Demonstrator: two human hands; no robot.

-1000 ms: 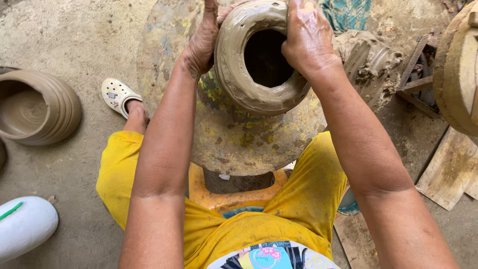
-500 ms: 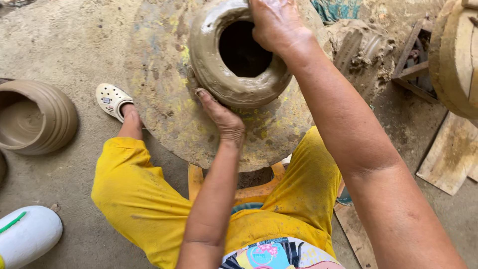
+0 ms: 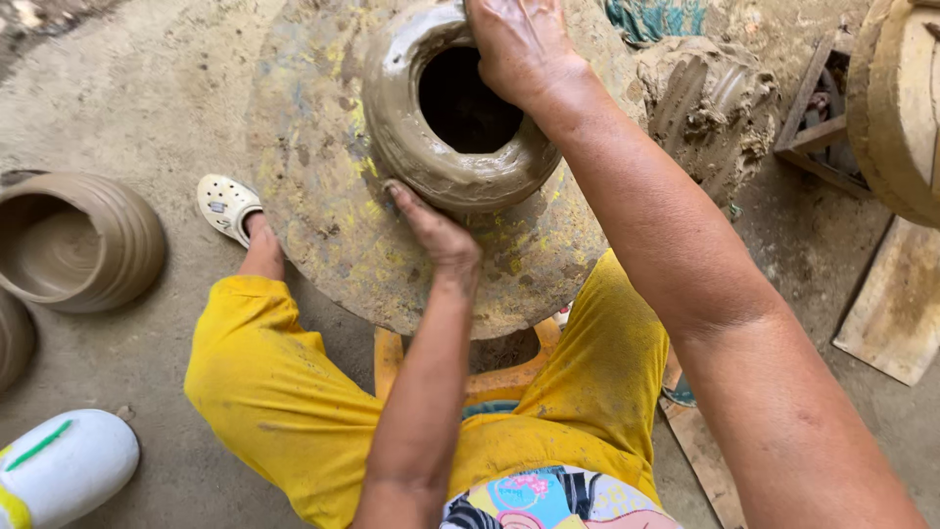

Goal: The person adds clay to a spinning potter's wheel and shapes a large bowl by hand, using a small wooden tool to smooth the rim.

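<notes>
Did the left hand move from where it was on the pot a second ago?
Yes. The left hand left the clay pot's far rim and now presses its near wall, low by the wheel disc.

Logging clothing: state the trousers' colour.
Bright yellow trousers, clearest in the head view.

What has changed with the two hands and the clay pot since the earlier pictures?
The left hand left the pot's rim and came down to the near outer wall of the wet clay pot. The right hand stayed on the far rim. The pot remains on the round wheel.
</notes>
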